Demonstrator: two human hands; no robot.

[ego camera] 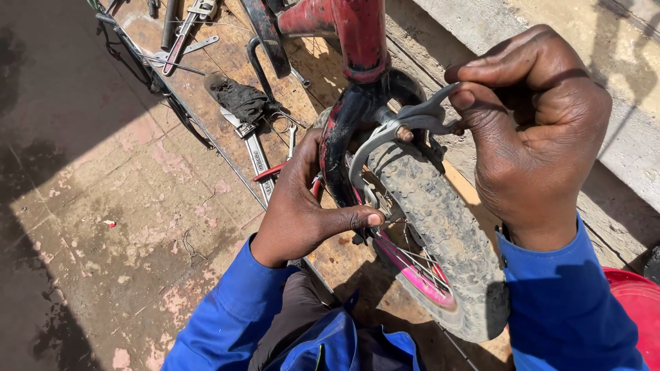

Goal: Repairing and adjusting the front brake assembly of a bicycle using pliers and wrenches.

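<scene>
A small red bicycle stands in front of me, its fork [342, 127] dark and scuffed over a knobby grey tyre [440, 227] with a pink rim [412, 268]. My left hand [302, 199] wraps around the left fork leg, thumb pointing toward the wheel. My right hand [533, 130] is closed on the silver brake caliper arm [412, 120] above the tyre, fingers curled over its upper end. Both sleeves are blue.
Wrenches [258, 154], pliers and other tools [185, 34] lie on a worn plywood board [227, 62] beyond the bike, beside a black rag [237, 96]. A concrete step [619, 82] runs along the right. A red basin [639, 302] sits at the lower right. Stained pavement [103, 227] spreads left.
</scene>
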